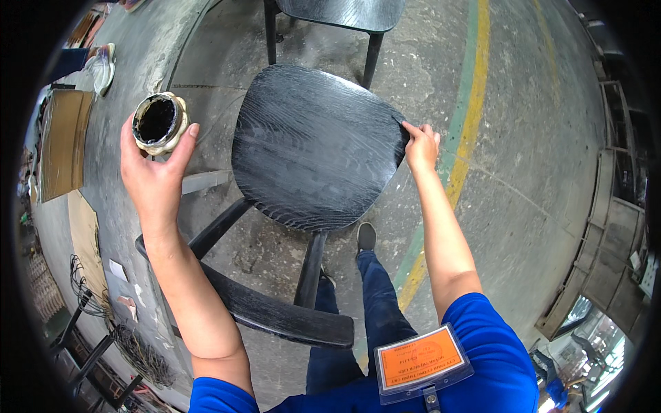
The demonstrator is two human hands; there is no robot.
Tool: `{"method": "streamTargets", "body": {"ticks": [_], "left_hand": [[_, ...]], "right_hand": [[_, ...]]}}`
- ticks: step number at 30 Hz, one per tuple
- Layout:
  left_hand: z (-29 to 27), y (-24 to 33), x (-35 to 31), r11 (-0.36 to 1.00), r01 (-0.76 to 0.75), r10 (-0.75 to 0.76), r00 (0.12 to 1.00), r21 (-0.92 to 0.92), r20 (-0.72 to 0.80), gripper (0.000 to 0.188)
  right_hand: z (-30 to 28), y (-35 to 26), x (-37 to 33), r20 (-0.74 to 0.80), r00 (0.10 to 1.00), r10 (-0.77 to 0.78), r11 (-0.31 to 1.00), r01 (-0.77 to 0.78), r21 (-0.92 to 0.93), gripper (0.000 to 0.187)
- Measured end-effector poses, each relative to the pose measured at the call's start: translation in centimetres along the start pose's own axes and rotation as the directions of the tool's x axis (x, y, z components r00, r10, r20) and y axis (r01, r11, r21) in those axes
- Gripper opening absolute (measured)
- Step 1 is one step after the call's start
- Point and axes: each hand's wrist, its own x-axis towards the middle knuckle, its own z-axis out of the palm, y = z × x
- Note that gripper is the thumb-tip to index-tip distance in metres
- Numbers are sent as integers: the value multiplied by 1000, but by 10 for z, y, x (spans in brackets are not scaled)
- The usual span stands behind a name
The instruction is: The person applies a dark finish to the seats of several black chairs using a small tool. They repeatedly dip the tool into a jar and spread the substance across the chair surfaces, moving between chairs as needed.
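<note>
A black wooden chair stands in front of me, its grained seat (313,148) facing up and its curved backrest (275,310) nearest my body. My left hand (155,172) is wrapped round a small round jar (158,122) of black liquid, held up left of the seat. The jar's rim and pale scalloped outside are smeared with black. At the seat's right edge, my right hand (421,146) has its index finger reaching onto the rim, with the other fingers curled. Whether something small sits in those curled fingers, I cannot make out.
Another black chair (341,10) stands just beyond. Brown cardboard (65,141) leans at the left, near a person's shoe (103,69). Dark wire bundles (141,354) and chair frames lie lower left. A yellow floor line (475,103) runs on the right, with metal frames (585,241) farther out.
</note>
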Motion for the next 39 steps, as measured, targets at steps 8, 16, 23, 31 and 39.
{"method": "streamTargets", "body": {"ticks": [8, 16, 23, 31, 39], "left_hand": [[-1, 0, 1, 999, -8, 8, 1000, 38, -1, 58], [-1, 4, 0, 1000, 29, -29, 1000, 4, -8, 60], [-1, 3, 0, 1000, -5, 4, 1000, -6, -16, 62], [-2, 4, 1, 1000, 10, -10, 1000, -19, -12, 64], [-2, 3, -1, 1000, 14, -14, 999, -11, -32, 64]], "right_hand": [[15, -6, -4, -41, 999, -21, 999, 20, -25, 31], [13, 6, 7, 115, 992, 48, 995, -57, 76, 32], [15, 5, 7, 71, 997, 20, 997, -25, 68, 34], [14, 10, 17, 69, 998, 9, 994, -17, 108, 33], [10, 15, 23, 70, 996, -51, 995, 44, 92, 32]]}}
